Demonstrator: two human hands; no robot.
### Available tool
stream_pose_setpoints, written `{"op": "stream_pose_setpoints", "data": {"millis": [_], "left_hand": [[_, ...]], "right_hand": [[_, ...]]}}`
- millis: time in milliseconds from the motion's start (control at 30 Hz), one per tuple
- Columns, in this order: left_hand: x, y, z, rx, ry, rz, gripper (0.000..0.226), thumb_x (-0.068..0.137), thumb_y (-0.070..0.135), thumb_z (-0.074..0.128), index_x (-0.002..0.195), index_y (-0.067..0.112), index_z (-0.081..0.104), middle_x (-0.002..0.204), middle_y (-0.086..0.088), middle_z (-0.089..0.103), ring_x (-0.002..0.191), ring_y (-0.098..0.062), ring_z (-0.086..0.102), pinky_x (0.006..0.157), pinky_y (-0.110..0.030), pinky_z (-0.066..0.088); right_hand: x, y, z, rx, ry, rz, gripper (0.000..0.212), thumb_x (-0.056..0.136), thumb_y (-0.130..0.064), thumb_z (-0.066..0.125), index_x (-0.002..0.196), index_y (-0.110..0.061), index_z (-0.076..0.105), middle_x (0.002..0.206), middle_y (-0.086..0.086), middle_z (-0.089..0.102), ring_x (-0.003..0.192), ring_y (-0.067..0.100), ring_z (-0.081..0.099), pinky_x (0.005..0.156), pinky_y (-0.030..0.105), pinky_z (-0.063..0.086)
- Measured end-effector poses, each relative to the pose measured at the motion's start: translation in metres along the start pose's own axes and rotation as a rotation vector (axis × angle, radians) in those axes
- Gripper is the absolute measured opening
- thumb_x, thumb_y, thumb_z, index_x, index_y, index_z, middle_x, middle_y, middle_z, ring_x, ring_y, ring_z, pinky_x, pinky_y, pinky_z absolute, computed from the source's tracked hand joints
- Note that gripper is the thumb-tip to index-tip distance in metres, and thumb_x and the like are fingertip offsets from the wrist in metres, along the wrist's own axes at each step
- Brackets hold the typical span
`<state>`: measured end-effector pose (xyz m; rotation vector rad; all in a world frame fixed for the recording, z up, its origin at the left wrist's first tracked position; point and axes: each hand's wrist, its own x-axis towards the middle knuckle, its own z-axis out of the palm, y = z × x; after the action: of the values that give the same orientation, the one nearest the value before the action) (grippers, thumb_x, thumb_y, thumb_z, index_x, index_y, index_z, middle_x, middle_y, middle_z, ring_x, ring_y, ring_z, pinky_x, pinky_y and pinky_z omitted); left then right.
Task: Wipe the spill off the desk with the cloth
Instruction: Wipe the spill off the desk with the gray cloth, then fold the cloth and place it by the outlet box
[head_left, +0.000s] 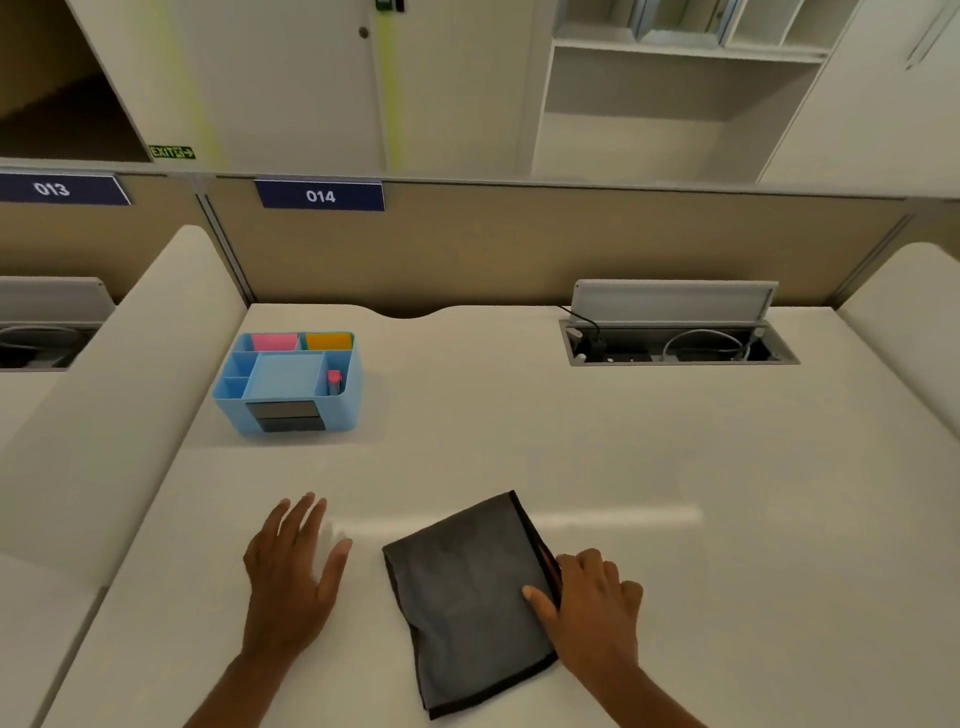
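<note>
A folded dark grey cloth (467, 603) lies flat on the white desk (519, 426), near the front edge. My right hand (592, 603) pinches the cloth's right edge, thumb on top and fingers curled at its side. My left hand (291, 566) rests flat on the desk to the left of the cloth, fingers spread, holding nothing. No spill shows clearly; only a pale glare streak (597, 519) crosses the desk behind the cloth.
A light blue desk organiser (288, 384) with pink and yellow notes stands at the back left. An open cable box (675, 343) with wires sits at the back right. Beige partitions and white side dividers (119, 395) bound the desk.
</note>
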<state>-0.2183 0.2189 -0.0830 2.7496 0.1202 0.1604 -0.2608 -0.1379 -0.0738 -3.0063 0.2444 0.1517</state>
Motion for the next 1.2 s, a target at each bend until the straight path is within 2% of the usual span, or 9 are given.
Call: {"op": "stream_pose_setpoints", "data": {"millis": [200, 333, 433, 533, 700, 800, 900, 1033, 1200], "left_hand": [[-0.020, 0.060, 0.017, 0.033, -0.096, -0.028, 0.066, 0.088, 0.075, 0.037, 0.118, 0.028, 0.072, 0.141, -0.004, 0.056, 0.142, -0.033, 0.039, 0.107, -0.058, 0.038], [-0.015, 0.069, 0.025, 0.056, -0.160, -0.050, 0.037, 0.086, 0.061, 0.063, 0.106, 0.031, 0.073, 0.130, 0.001, 0.062, 0.136, -0.030, 0.044, 0.105, -0.053, 0.039], [-0.005, 0.079, 0.014, -0.040, -0.179, -0.099, 0.015, 0.089, 0.042, 0.071, 0.098, 0.033, 0.064, 0.112, 0.008, 0.064, 0.122, -0.020, 0.050, 0.097, -0.036, 0.035], [0.000, 0.084, 0.006, -0.090, -0.242, -0.145, 0.011, 0.094, 0.040, 0.067, 0.096, 0.033, 0.059, 0.099, 0.010, 0.067, 0.102, -0.013, 0.057, 0.089, -0.028, 0.038], [0.004, 0.086, 0.000, -0.294, -0.336, -0.199, 0.013, 0.095, 0.025, 0.068, 0.090, 0.025, 0.056, 0.081, 0.004, 0.069, 0.076, -0.015, 0.066, 0.073, -0.031, 0.056], [0.016, 0.100, -0.004, -0.389, -0.317, -0.201, 0.012, 0.093, 0.017, 0.071, 0.090, 0.023, 0.061, 0.086, 0.002, 0.071, 0.080, -0.017, 0.067, 0.074, -0.034, 0.057], [0.033, 0.124, -0.003, -0.468, -0.329, -0.186, 0.010, 0.093, 0.019, 0.071, 0.095, 0.023, 0.062, 0.094, 0.002, 0.070, 0.085, -0.019, 0.069, 0.074, -0.035, 0.063], [0.062, 0.173, 0.004, -0.568, -0.336, -0.123, 0.010, 0.094, 0.019, 0.070, 0.098, 0.022, 0.062, 0.097, -0.002, 0.071, 0.084, -0.022, 0.071, 0.062, -0.028, 0.062], [0.105, 0.246, 0.027, -0.634, -0.381, -0.029, 0.010, 0.095, 0.023, 0.070, 0.101, 0.024, 0.061, 0.101, 0.000, 0.071, 0.086, -0.023, 0.073, 0.066, -0.027, 0.063]], "right_hand": [[0.002, -0.009, -0.011, 0.122, -0.167, 0.025, 0.047, 0.093, -0.071, 0.041, 0.120, -0.033, 0.052, 0.114, -0.008, 0.052, 0.109, 0.015, 0.052, 0.087, 0.037, 0.031], [0.004, -0.019, -0.018, 0.197, -0.196, 0.030, 0.026, 0.094, -0.056, 0.050, 0.103, -0.033, 0.045, 0.101, -0.010, 0.049, 0.101, 0.015, 0.053, 0.084, 0.036, 0.030], [0.004, -0.026, -0.023, 0.260, -0.220, 0.033, 0.016, 0.095, -0.045, 0.050, 0.100, -0.032, 0.041, 0.094, -0.012, 0.056, 0.093, 0.015, 0.055, 0.083, 0.036, 0.032], [0.003, -0.029, -0.026, 0.351, -0.252, 0.063, 0.016, 0.095, -0.040, 0.052, 0.104, -0.033, 0.041, 0.092, -0.011, 0.064, 0.086, 0.013, 0.058, 0.088, 0.037, 0.034], [0.005, -0.019, -0.038, 0.568, -0.239, 0.128, 0.014, 0.090, -0.044, 0.061, 0.098, -0.038, 0.052, 0.085, -0.019, 0.063, 0.086, 0.006, 0.061, 0.090, 0.032, 0.033], [0.006, -0.006, -0.043, 0.704, -0.212, 0.157, 0.014, 0.087, -0.043, 0.066, 0.091, -0.040, 0.053, 0.083, -0.017, 0.067, 0.081, 0.006, 0.064, 0.090, 0.034, 0.048], [0.010, 0.013, -0.052, 0.853, -0.144, 0.205, 0.014, 0.089, -0.034, 0.072, 0.092, -0.037, 0.058, 0.083, -0.012, 0.071, 0.078, 0.007, 0.068, 0.074, 0.029, 0.059], [0.030, 0.050, -0.076, 0.952, 0.000, 0.276, 0.015, 0.090, -0.023, 0.076, 0.096, -0.029, 0.063, 0.087, -0.010, 0.072, 0.078, 0.005, 0.069, 0.062, 0.020, 0.055], [0.066, 0.101, -0.101, 0.952, 0.129, 0.344, 0.014, 0.092, -0.021, 0.074, 0.100, -0.024, 0.063, 0.091, -0.010, 0.071, 0.077, 0.007, 0.068, 0.058, 0.017, 0.048]]}}
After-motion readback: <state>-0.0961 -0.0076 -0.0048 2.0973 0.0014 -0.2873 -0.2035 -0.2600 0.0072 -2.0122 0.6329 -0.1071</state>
